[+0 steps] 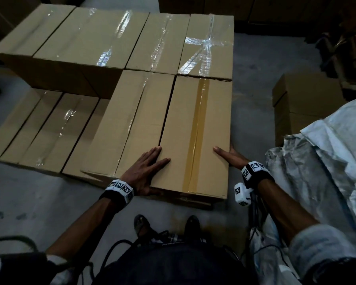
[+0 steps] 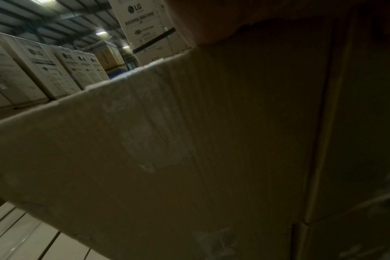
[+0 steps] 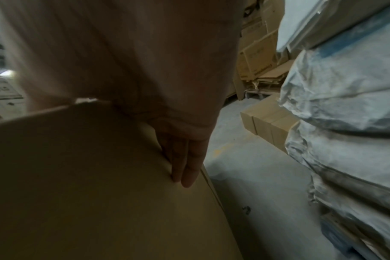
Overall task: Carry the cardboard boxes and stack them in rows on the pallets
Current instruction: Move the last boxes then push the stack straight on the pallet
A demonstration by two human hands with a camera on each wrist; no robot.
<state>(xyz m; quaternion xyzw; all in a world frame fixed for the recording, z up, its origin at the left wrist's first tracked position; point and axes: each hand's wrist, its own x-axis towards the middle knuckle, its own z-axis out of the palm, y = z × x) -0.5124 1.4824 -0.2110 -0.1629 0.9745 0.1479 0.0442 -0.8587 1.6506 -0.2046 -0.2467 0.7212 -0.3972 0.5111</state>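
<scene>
Both hands (image 1: 146, 165) (flat) flank one sealed cardboard box (image 1: 195, 136).

From my head the hall is dim, corners falling off to near black. Light from above glares white off the clear tape (image 1: 206, 42) on the far boxes (image 1: 115, 38); the brown tape (image 1: 195, 128) only glints. The floor (image 1: 253, 83) is grey and murky, and straight box edges bow outward at the frame's rim. My left wrist view is dark and grainy, cardboard (image 2: 167, 158) soft; ceiling lamps (image 2: 100, 32) burn as small smeared spots. On my right wrist, my palm (image 3: 122, 52) is a pale blur, fingers (image 3: 187, 168) sharper, the sacks (image 3: 345, 105) lit cold.
</scene>
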